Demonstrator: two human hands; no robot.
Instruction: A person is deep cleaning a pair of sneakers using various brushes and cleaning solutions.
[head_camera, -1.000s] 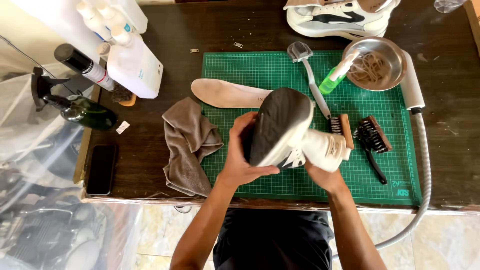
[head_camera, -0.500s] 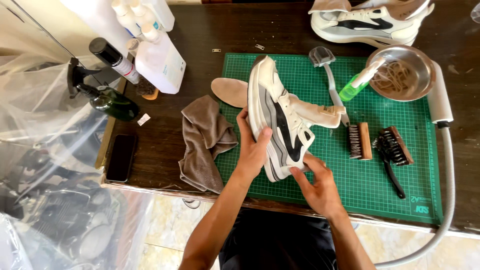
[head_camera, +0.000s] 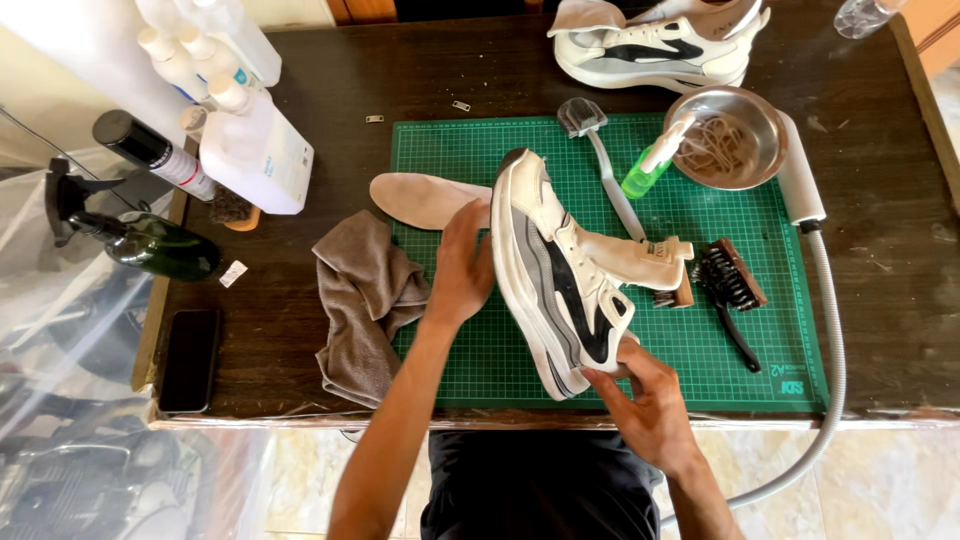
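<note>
A white sneaker (head_camera: 560, 270) with grey and black side stripes lies on its side over the green cutting mat (head_camera: 720, 340), tongue pulled out to the right. My left hand (head_camera: 462, 265) presses flat against its sole on the left. My right hand (head_camera: 640, 395) grips the heel end nearest me. A beige insole (head_camera: 425, 198) lies on the mat just beyond my left hand, and a crumpled brown cloth (head_camera: 365, 300) sits to its left.
Brushes (head_camera: 725, 280), a long-handled brush (head_camera: 600, 160), a green spray bottle (head_camera: 650, 165) and a steel bowl (head_camera: 735, 140) sit on the mat's right. A second sneaker (head_camera: 660, 45) lies at the far edge. Bottles (head_camera: 240, 130), a dark green sprayer (head_camera: 150, 245) and a phone (head_camera: 188, 358) stand left. A grey hose (head_camera: 830, 330) runs along the right.
The sneaker was sole-up a second ago; it has been turned onto its side and lowered toward the mat. My right hand shifted from the tongue side to the heel.
</note>
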